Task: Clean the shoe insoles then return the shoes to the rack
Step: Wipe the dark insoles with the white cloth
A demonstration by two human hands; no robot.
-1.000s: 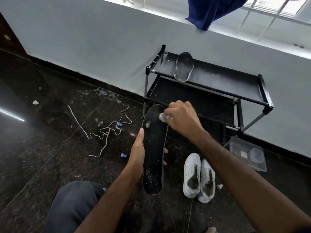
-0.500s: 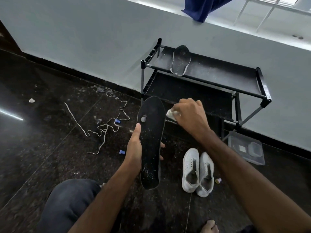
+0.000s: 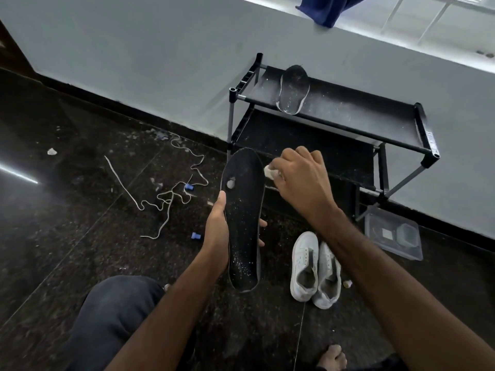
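left hand (image 3: 218, 231) grips one long black foam insole (image 3: 243, 218), right hand (image 3: 300, 180) pinches one white wad (image 3: 269, 172) at its two o'clock; two white sneakers (image 3: 316, 271) at four o'clock, a second insole (image 3: 293, 89) on the black metal rack (image 3: 348, 113) at twelve

Black insole (image 3: 245, 223) flecked with white specks, white shoes (image 3: 316, 269), black rack (image 3: 348, 113), dark speckled floor (image 3: 67, 210), navy cloth (image 3: 326, 9), pale laces (image 3: 166, 194).
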